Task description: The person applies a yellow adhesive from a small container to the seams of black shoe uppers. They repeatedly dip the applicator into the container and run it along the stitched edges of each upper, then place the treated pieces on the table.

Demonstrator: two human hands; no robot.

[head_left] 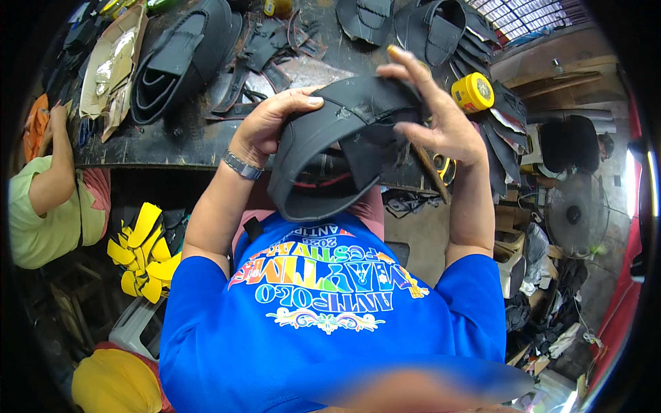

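A black shoe upper (pixel 344 103), curved into an open loop with stitched seams and pale smudges, is held over the table's near edge. My left hand (pixel 275 120) grips its left side, the thumb lying on the outer face and the other fingers hidden behind it. At the opposite side my right hand (pixel 441 110) has its fingers raised and spread. Its thumb is close to the upper's right edge; whether they touch I cannot tell. Slight blur covers that edge.
More black uppers (pixel 172 62) lie on the dark table (pixel 138 157). A yellow tub (pixel 472 93) stands right of my right hand. Yellow cut pieces (pixel 144 251) are piled at the left. Another person's arm (pixel 58 151) reaches in there. A fan (pixel 577 210) stands at the right.
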